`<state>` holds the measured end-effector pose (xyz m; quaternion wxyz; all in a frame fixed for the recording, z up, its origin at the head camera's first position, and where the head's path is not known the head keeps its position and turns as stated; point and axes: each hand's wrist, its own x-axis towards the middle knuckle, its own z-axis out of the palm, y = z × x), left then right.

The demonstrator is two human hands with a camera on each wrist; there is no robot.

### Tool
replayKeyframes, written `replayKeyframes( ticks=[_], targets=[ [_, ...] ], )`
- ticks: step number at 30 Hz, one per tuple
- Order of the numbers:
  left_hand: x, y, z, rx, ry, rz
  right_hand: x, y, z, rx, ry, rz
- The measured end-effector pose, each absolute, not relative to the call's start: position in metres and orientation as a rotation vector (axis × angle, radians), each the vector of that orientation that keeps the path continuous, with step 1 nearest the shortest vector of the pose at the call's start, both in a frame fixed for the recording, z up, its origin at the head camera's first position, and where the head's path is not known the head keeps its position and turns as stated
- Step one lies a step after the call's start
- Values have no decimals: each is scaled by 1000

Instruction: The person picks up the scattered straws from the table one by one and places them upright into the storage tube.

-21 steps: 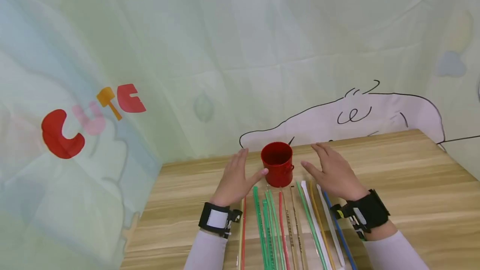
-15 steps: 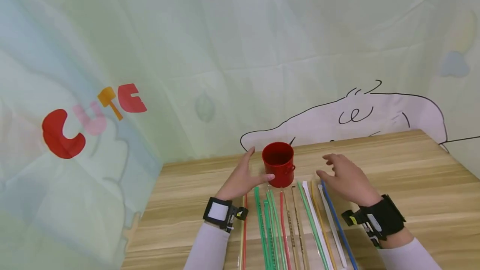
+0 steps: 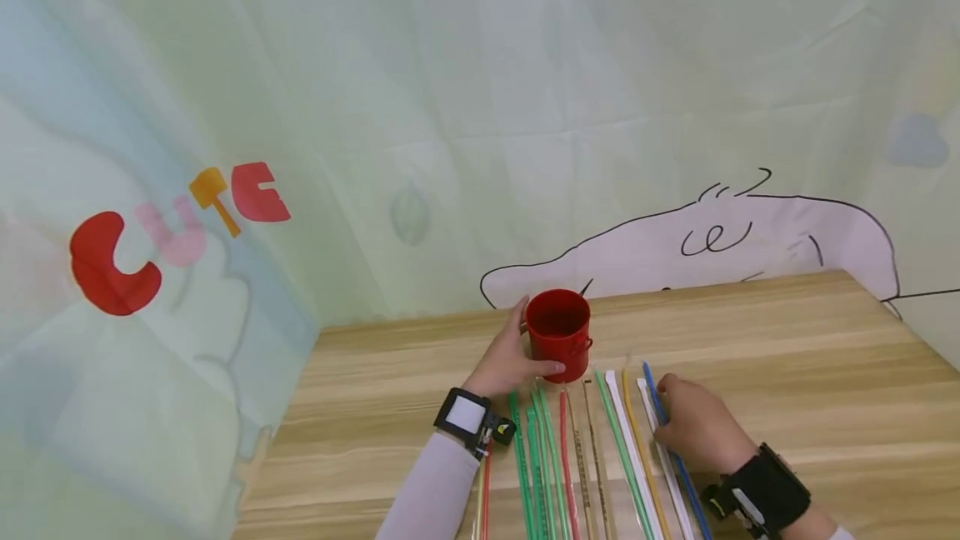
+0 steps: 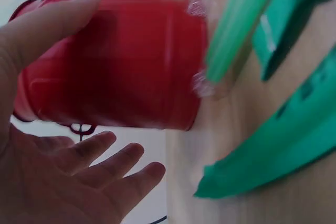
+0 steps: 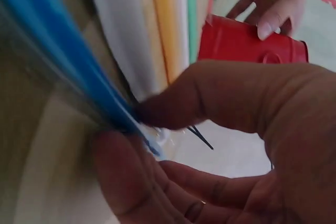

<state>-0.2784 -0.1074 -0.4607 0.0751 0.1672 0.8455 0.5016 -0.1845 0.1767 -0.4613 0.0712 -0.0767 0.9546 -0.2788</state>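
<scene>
A red bucket [image 3: 558, 340] stands upright at the back of the table. My left hand [image 3: 506, 363] is at its left side, thumb across the front wall. In the left wrist view the thumb [image 4: 58, 22] lies along the bucket, while the other fingers [image 4: 113, 169] stay extended, with a gap beside the wall. On the right, my right hand [image 3: 697, 423] pinches a blue straw [image 3: 675, 448] near its far end. The right wrist view shows thumb and index finger meeting at that straw [image 5: 68, 45], which seems to be in a clear wrapper.
Several straws lie side by side before the bucket: green [image 3: 521, 465], red [image 3: 566, 457], brown [image 3: 596, 457], white [image 3: 633, 448] and orange [image 3: 641, 440]. A printed cloth [image 3: 450, 148] hangs behind the wooden table [image 3: 825, 382].
My left hand has moved right, up against the bucket. The right hand has come down and toward me onto the blue straw, its fingers closing in a pinch.
</scene>
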Motion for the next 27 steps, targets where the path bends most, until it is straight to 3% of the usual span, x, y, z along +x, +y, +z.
replayKeyframes(
  ticks=[11,27],
  targets=[
    [-275,-98,-465,596,2498,1615,-184,185,-450,-170,2845,-940],
    [-279,-93,-467,542,2500,1593,-237,201,-333,-223,3035,-1673]
  ],
)
